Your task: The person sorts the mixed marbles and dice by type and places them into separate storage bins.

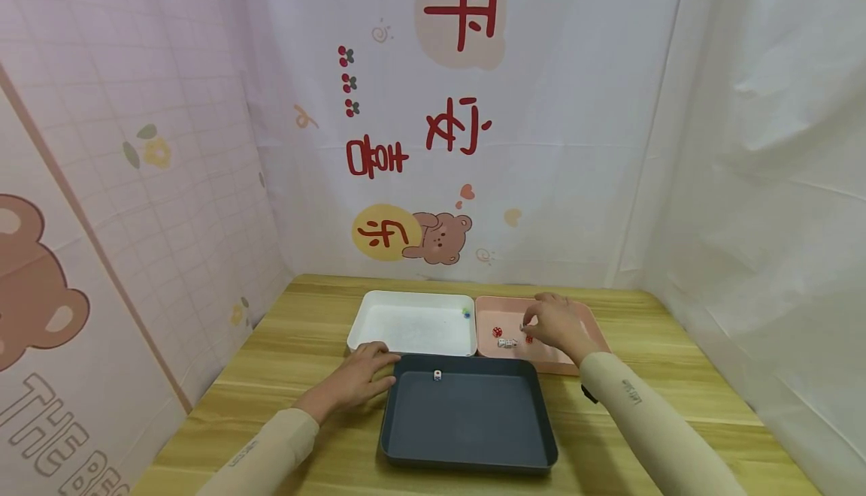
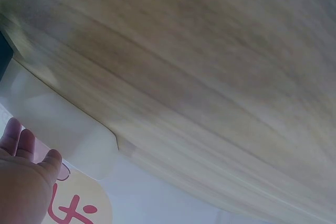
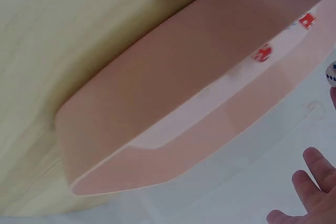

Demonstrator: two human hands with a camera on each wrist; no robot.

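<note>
My right hand (image 1: 555, 323) is over the pink tray (image 1: 588, 319) and pinches a white die (image 3: 331, 74) with blue dots between its fingertips. Its other fingers are spread in the right wrist view. Inside the pink tray lie two red dice, one red die (image 1: 497, 331) beside the white dice (image 1: 506, 343) and another red die (image 1: 529, 339) under my hand. My left hand (image 1: 356, 377) lies by the upper left corner of the dark grey tray (image 1: 473, 421), fingers extended and fingertips at its rim. One white die (image 1: 437, 375) sits in that tray near the far edge.
A white tray (image 1: 413, 323) stands behind the dark one, next to the pink tray, with small blue-green items (image 1: 467, 313) at its right side. All rest on a wooden table (image 1: 277, 353). Printed curtains (image 1: 568, 143) hang behind and at both sides.
</note>
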